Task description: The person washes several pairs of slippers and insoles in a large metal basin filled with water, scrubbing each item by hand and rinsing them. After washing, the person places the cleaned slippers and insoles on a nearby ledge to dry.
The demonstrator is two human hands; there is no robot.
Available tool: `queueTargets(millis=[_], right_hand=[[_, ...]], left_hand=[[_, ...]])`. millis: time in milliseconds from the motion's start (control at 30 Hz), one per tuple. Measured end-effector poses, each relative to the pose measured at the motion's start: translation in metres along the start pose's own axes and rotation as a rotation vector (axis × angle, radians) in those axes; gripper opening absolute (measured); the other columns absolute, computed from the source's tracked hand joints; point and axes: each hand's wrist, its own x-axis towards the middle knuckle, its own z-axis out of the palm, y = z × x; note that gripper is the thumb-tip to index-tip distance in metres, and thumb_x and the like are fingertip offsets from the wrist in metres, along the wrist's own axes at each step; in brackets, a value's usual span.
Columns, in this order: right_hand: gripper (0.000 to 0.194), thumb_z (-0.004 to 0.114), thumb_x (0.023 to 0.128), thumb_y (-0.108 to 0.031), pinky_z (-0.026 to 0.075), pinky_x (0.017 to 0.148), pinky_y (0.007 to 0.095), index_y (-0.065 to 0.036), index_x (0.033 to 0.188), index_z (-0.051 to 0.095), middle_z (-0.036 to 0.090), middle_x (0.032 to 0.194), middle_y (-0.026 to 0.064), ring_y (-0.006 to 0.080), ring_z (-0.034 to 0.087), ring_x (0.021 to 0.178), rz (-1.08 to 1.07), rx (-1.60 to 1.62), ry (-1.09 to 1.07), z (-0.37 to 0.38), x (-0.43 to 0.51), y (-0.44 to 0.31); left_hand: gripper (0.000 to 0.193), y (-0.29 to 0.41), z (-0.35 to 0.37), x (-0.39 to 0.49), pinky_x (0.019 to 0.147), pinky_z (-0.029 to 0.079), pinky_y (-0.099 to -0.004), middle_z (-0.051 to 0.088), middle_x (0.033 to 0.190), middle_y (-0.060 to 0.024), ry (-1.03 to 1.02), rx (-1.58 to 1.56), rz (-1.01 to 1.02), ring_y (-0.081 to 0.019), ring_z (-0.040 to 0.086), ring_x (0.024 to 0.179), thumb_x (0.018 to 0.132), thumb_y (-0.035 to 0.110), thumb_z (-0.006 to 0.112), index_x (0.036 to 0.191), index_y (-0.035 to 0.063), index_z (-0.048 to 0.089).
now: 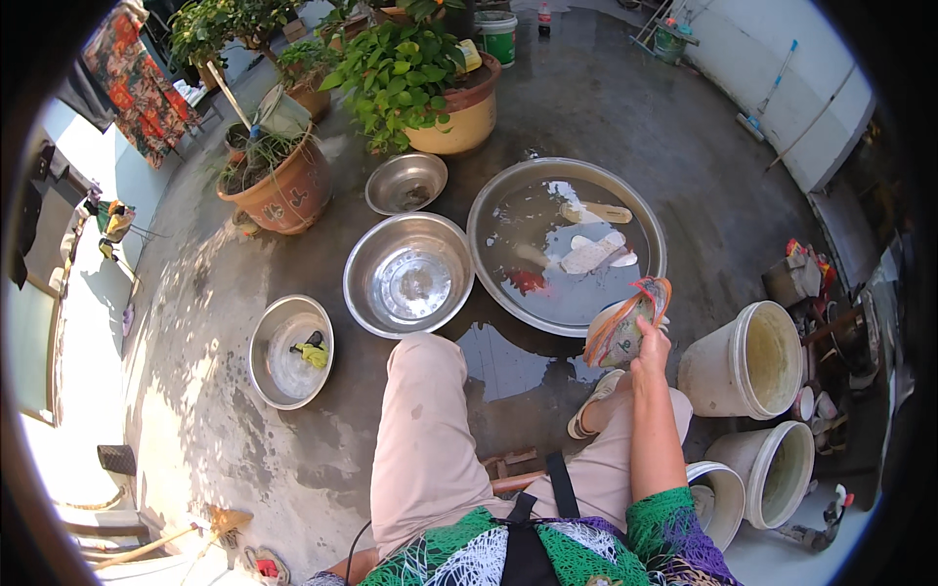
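My right hand is closed around several thin insoles with orange and red edging, held at the near right rim of a large metal basin. In that basin's water lie pale insoles, a tan insole and something red. An apparently bare metal basin stands left of it, with a smaller metal basin behind. Another metal basin at the left holds a yellow-green and black item. My left hand is out of view; only part of the forearm shows at the bottom edge.
White plastic buckets lie tipped or stand close at my right. Potted plants in large pots stand beyond the basins. A broom lies at lower left. Puddles wet the concrete floor. A mop leans against the right wall.
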Motion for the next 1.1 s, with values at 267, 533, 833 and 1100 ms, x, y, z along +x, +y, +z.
queueTargets(millis=[267, 533, 833, 1100], right_hand=[[0.037, 0.068, 0.075, -0.008, 0.05, 0.079, 0.0367, 0.004, 0.11, 0.061, 0.063, 0.099, 0.0095, 0.0219, 0.063, 0.085, -0.008, -0.117, 0.015, -0.012, 0.004, 0.001], [0.04, 0.068, 0.077, -0.013, 0.049, 0.083, 0.0436, 0.005, 0.112, 0.059, 0.062, 0.106, 0.0129, 0.0274, 0.062, 0.091, 0.071, -0.153, 0.026, -0.035, 0.021, 0.007], [0.044, 0.065, 0.079, -0.019, 0.046, 0.091, 0.0486, 0.001, 0.117, 0.056, 0.06, 0.114, 0.0148, 0.0317, 0.059, 0.102, 0.29, -0.123, -0.053, -0.045, 0.032, 0.021], [0.033, 0.061, 0.082, -0.018, 0.05, 0.087, 0.0471, -0.006, 0.113, 0.059, 0.064, 0.107, 0.0102, 0.029, 0.063, 0.096, 0.296, -0.049, -0.137, -0.032, 0.046, 0.015]], left_hand=[[0.059, -0.017, 0.02, 0.014, 0.095, 0.043, -0.0418, 0.049, 0.133, -0.0135, -0.081, -0.095, 0.03, -0.0213, 0.053, 0.115, 0.092, 0.04, 0.052, 0.143, 0.0154, 0.033], [0.06, -0.08, -0.035, -0.026, 0.096, 0.042, -0.0429, 0.048, 0.136, -0.0139, -0.232, -0.504, 0.007, -0.022, 0.052, 0.117, 0.093, 0.043, 0.052, 0.143, 0.0161, 0.032], [0.083, -0.097, -0.111, -0.142, 0.092, 0.037, -0.0643, 0.046, 0.135, -0.0195, -0.197, -1.014, 0.369, -0.0381, 0.054, 0.11, 0.08, 0.078, 0.029, 0.145, 0.0271, 0.026], [0.056, 0.049, -0.014, -0.169, 0.079, 0.052, -0.0366, 0.061, 0.109, -0.0131, -0.358, -0.362, 0.354, -0.0199, 0.063, 0.088, 0.094, 0.05, 0.04, 0.136, 0.0142, 0.04]])
